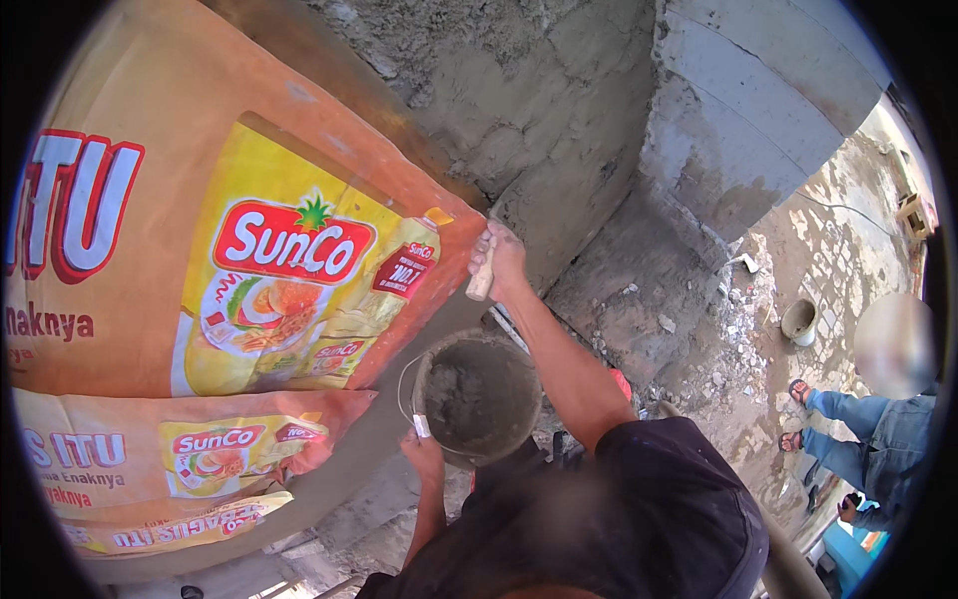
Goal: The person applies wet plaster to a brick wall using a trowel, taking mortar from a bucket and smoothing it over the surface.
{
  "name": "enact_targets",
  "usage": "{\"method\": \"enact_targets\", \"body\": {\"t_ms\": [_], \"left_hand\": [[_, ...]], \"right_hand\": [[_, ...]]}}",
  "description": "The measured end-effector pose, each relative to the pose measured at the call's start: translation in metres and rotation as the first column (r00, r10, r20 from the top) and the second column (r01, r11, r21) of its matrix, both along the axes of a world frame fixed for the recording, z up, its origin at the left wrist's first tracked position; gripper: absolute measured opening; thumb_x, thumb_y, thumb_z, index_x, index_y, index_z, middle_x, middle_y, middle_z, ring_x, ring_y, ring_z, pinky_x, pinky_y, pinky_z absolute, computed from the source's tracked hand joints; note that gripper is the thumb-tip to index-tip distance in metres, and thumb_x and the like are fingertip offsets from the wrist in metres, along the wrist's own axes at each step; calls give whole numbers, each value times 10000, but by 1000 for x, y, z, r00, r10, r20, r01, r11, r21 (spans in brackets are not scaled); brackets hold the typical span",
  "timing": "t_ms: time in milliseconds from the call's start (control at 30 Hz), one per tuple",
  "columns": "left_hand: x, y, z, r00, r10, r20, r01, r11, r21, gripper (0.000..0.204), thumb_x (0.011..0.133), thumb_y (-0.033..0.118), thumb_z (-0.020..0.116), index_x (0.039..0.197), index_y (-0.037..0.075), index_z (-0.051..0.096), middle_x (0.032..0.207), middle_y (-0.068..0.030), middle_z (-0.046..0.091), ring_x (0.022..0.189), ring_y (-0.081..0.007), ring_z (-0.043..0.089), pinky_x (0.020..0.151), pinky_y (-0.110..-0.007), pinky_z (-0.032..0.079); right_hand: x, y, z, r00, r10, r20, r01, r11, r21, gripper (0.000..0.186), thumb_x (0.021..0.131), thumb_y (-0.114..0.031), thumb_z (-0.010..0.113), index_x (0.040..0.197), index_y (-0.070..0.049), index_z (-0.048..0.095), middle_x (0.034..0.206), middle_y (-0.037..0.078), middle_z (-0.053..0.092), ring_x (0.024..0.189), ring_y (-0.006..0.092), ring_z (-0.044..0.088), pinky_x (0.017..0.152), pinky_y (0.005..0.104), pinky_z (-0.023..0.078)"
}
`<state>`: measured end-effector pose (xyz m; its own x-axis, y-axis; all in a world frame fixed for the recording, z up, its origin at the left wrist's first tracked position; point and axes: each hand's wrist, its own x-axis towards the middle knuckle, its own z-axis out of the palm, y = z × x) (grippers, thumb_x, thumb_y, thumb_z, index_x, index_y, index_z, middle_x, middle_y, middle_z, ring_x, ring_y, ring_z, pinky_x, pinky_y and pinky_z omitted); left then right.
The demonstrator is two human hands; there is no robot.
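My right hand point(504, 262) is raised against the plastered wall point(569, 130), closed round the pale wooden handle point(480, 279) of what looks like a trowel. Its blade is hidden from view. Lower down, my left hand point(425, 454) grips the white sleeve of the wire handle point(421, 426) on a dark bucket point(459, 457). Wet grey mortar point(474, 389) lies inside the bucket, which is close in front of my body. Beside my right hand is the edge of a big orange printed banner point(399, 170), partly covering the wall.
A grey concrete block-like ledge point(748, 110) juts out at the upper right. Rubble point(689, 349) lies along the wall's foot. Farther right, a pale bucket point(799, 321) stands on the ground near a person in jeans and sandals point(838, 419). A cable point(848, 208) crosses the ground.
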<state>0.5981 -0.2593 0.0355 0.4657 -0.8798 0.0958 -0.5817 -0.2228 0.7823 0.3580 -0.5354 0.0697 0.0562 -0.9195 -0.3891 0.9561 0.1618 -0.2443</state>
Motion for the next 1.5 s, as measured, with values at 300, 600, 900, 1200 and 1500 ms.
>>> {"method": "enact_targets", "body": {"t_ms": [300, 600, 900, 1200, 1500], "left_hand": [[8, -2, 0, 996, 71, -45, -68, 996, 58, 239, 937, 110, 458, 783, -38, 565, 658, 36, 466, 624, -68, 405, 510, -294, 320], [0, 12, 1, 998, 48, 45, -50, 998, 30, 297, 932, 140, 468, 773, -96, 555, 615, -23, 503, 595, -120, 441, 523, -355, 358], [-10, -8, -4, 994, 83, -65, -83, 997, -1, 286, 910, 132, 503, 715, -75, 537, 566, -7, 416, 569, -112, 395, 500, -354, 317], [-16, 15, -17, 995, 97, -21, -98, 994, -47, 291, 929, 135, 494, 700, -43, 500, 594, 7, 387, 585, -103, 362, 504, -349, 298], [10, 15, -9, 984, 155, -83, -148, 985, 86, 363, 984, 234, 499, 765, -51, 555, 632, 40, 405, 604, -84, 352, 507, -312, 285]], "right_hand": [[58, 49, 98, 934, 8, -357, -71, 984, -164, 151, 950, -182, 509, 884, -60, 450, 580, 28, 458, 390, 120, 460, 331, 310, 424], [-89, 77, -5, 983, 18, -183, 23, 974, 224, 135, 907, -177, 494, 803, -95, 473, 583, 14, 448, 417, 126, 430, 337, 263, 372], [-193, -2, 134, 967, -17, -255, -62, 953, -296, 209, 930, -262, 545, 846, -81, 486, 612, 14, 434, 464, 118, 436, 383, 259, 373], [-205, 3, 119, 807, -435, -399, 288, 881, -376, 228, 949, -251, 560, 836, -85, 453, 636, 15, 431, 481, 118, 438, 400, 272, 381], [-135, -53, -73, 967, -41, -252, 75, 989, 128, 179, 927, -195, 600, 849, -112, 462, 646, 1, 426, 477, 117, 418, 402, 275, 365]]}}
